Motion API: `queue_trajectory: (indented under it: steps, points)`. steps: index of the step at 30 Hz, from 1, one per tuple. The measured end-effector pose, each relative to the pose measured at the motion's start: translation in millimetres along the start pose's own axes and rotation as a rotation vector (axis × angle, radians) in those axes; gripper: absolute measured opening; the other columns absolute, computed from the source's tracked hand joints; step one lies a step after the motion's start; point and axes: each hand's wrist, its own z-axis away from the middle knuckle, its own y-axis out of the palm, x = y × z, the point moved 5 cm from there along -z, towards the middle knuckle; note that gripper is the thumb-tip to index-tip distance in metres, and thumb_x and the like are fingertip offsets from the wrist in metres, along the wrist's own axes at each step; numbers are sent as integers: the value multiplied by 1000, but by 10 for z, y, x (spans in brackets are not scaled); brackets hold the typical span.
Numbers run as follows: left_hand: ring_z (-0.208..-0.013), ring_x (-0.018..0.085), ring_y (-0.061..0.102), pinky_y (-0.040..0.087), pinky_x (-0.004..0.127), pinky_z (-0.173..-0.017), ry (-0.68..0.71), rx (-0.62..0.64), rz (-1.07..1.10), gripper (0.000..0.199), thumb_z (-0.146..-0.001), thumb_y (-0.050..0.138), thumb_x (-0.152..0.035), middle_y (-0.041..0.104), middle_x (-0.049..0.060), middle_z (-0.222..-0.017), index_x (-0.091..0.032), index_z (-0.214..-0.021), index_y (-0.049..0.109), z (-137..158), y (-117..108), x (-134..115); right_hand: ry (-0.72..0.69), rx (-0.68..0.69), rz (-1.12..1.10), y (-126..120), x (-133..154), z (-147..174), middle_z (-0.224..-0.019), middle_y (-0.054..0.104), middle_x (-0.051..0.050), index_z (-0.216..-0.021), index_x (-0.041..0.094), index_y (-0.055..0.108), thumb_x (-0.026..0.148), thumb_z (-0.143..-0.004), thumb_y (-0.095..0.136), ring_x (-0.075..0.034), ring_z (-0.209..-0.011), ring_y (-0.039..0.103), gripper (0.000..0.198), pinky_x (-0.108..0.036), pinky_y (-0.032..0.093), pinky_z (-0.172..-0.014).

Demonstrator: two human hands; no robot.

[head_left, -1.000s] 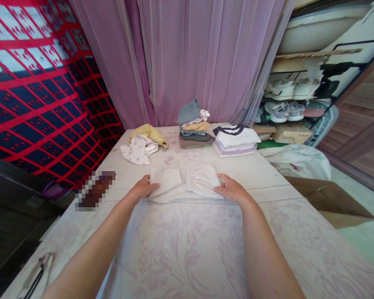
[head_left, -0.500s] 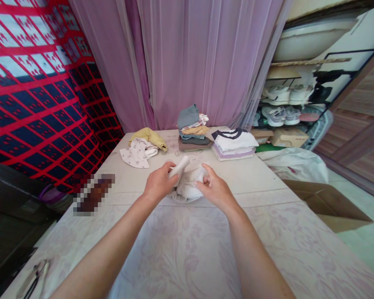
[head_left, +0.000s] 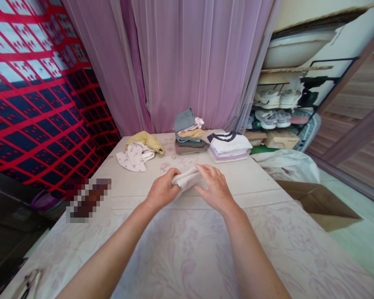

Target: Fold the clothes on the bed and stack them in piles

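A small white cloth garment [head_left: 188,177] is bunched up just above the middle of the table; its exact kind does not show. My left hand [head_left: 162,189] grips its left end between thumb and fingers. On the other side my right hand [head_left: 216,187] holds the right end, thumb below and fingers over the top. Beyond the hands lies a pile of folded clothes [head_left: 190,145] in grey, orange and brown. Right of it sits a stack of folded white and lilac tops [head_left: 229,147]. A crumpled white printed garment [head_left: 135,157] and a yellow garment [head_left: 146,141] lie at the far left.
The table [head_left: 180,249] has a pale floral cover. Purple curtains [head_left: 187,62] hang behind it. To the right are an open cardboard box [head_left: 318,199], a white plastic bag [head_left: 289,164] and a shoe rack with sneakers [head_left: 272,118]. A blurred-out item [head_left: 90,199] lies at the left edge.
The white garment has gone from a loose, rounded bundle to a flatter, narrower shape raised between my hands. My right hand has turned over its top. The view has shifted slightly.
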Motion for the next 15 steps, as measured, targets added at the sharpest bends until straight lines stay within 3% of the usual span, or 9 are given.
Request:
queue_trajectory:
  steps: [2,4,6,9,11,13,15]
  points:
    - [-76,15,59,44,26,-71,127,91,78,36,-68,47,-14,64,-3,-87,-23,-102,55,-84,-123,-28,-118,-11,149,-81,169,-14,-137,46,-11,-128,27,53,29,-72,65,-31,-129,35,57,-50,28,-102]
    - [-80,15,58,45,26,-76,199,113,186,41,-65,47,-12,64,-2,-91,-22,-103,55,-190,-278,-23,-145,82,171,-56,307,-69,-124,57,-10,-112,26,62,33,-75,64,-29,-121,44,38,-45,33,-97]
    - [-89,16,59,45,29,-84,181,-32,331,45,-65,51,-15,64,1,-101,-21,-110,54,-309,-467,74,-33,159,110,22,352,-159,-96,68,-7,-94,23,66,35,-78,59,-24,-97,58,20,-34,41,-83]
    - [-101,17,58,43,34,-93,67,-390,555,43,-72,56,-25,61,6,-112,-19,-114,52,-366,-655,416,273,92,-160,161,211,-273,-72,66,-3,-84,20,65,41,-80,53,-18,-69,59,24,-26,42,-63]
    - [-103,18,58,42,36,-95,-71,-501,623,38,-75,56,-31,62,8,-113,-19,-110,54,-290,-595,721,423,30,-411,301,15,-276,-73,67,-3,-90,18,64,45,-81,51,-17,-66,59,31,-25,42,-59]
    - [-102,19,59,44,38,-94,-237,-471,634,35,-75,57,-32,63,9,-113,-18,-108,56,-145,-398,1005,545,26,-562,461,-240,-201,-77,68,-4,-99,18,64,47,-81,49,-17,-67,60,37,-26,43,-59]
    - [-101,20,60,46,38,-91,-358,-399,614,37,-75,58,-35,62,10,-116,-18,-108,56,43,-152,1191,678,25,-535,577,-522,-52,-79,69,-5,-100,18,64,47,-81,49,-18,-70,61,38,-27,45,-61]
